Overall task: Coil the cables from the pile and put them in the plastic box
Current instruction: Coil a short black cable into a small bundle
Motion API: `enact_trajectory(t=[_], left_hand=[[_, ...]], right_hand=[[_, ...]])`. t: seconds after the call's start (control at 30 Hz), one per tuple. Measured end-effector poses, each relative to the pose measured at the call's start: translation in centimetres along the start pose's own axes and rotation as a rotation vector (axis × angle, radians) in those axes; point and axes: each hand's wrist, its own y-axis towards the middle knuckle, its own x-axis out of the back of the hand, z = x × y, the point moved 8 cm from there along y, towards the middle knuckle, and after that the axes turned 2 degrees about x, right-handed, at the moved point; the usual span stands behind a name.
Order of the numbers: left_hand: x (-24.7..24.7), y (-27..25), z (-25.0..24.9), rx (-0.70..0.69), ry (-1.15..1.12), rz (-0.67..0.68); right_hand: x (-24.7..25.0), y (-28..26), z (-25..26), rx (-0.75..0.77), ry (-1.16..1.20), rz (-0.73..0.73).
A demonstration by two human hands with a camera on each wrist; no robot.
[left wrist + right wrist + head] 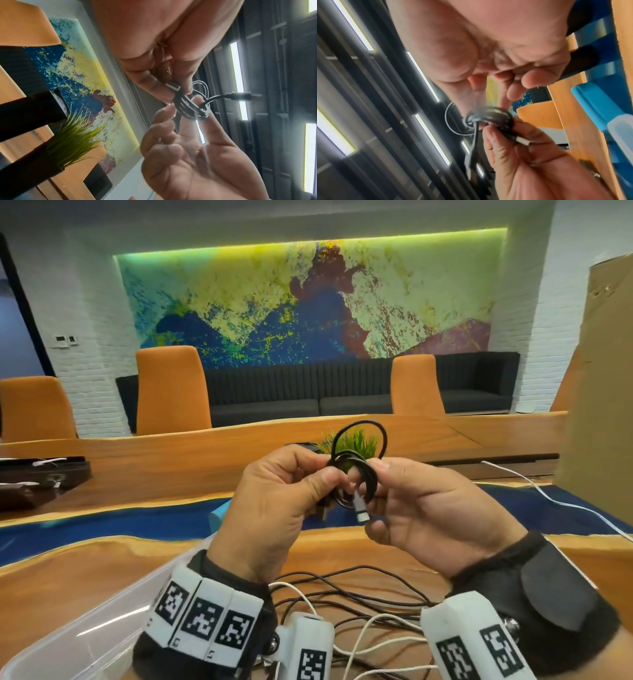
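Note:
A black cable, wound into a small coil, is held up above the table between both hands. My left hand pinches the coil's left side, along with a plug under the thumb. My right hand pinches the right side between thumb and forefinger. A silver-tipped plug hangs down from the coil, and one loop stands up loose. The pile of dark and white cables lies on the table below my wrists. The clear plastic box sits at the lower left, and what it holds is not visible.
A tall cardboard sheet stands close on the right. A white cable trails across the blue strip of the wooden table. A small grass plant is behind the hands, a blue lid beside the left hand, dark cases far left.

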Motion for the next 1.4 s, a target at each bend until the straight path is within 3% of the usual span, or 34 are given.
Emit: enact_trajectory(t=[0.13, 0.3, 0.43, 0.53, 0.7, 0.77, 0.83, 0.9, 0.97, 1.03, 1.1, 1.13, 1.23, 1.3, 1.4], left_hand=[[0.3, 0.0, -0.6, -0.091, 0.067, -0.068], [1.6, 0.2, -0.5, -0.100, 0.235, -0.153], [4.8, 0.7, -1.1, -0.032, 0.292, -0.249], [4.3, 0.8, -1.0, -0.019, 0.439, -0.172], [2.3, 0.9, -0.5, -0.101, 0.827, -0.068], [2.2, 0.8, -0.5, -0.095, 0.805, -0.047], [2.8, 0.8, -0.3, -0.010, 0.575, -0.060], [3.8, 0.8, 0.2, 0.105, 0.289, -0.111], [3.4, 0.8, 0.7, 0.174, 0.053, -0.114], [2.2, 0.6, 1.0, 0.199, -0.091, -0.085], [1.1, 0.4, 1.3, 0.203, -0.130, -0.053], [0.8, 0.3, 1.4, 0.197, -0.130, -0.038], [0.8, 0.4, 1.0, 0.143, -0.099, -0.025], [0.9, 0.3, 0.6, 0.107, -0.058, -0.023], [0.3, 0.1, 0.4, 0.078, -0.006, -0.009]], right_hand=[[-1.4, -0.5, -0.9, -0.060, -0.105, 0.119], [-1.1, -0.3, 0.0, 0.015, -0.422, 0.006], [1.2, -1.3, 4.8, 0.305, -0.996, -0.261], [1.7, -2.9, 8.3, 0.586, -1.328, -0.413], [0.5, -5.5, 11.0, 0.854, -1.417, -0.519], [-0.2, -6.1, 11.2, 0.932, -1.391, -0.542], [0.1, -5.7, 10.7, 0.908, -1.399, -0.534], [1.2, -4.1, 9.5, 0.746, -1.507, -0.484], [1.9, -2.2, 7.3, 0.536, -1.677, -0.363], [1.5, -0.7, 4.8, 0.422, -1.807, -0.208], [0.6, -0.2, 3.7, 0.457, -1.762, -0.129], [0.5, -0.3, 3.9, 0.512, -1.675, -0.156], [1.9, -1.0, 5.6, 0.604, -1.171, -0.389], [3.1, -1.0, 5.4, 0.531, -0.718, -0.444], [2.9, -0.5, 3.8, 0.384, -0.299, -0.396]])
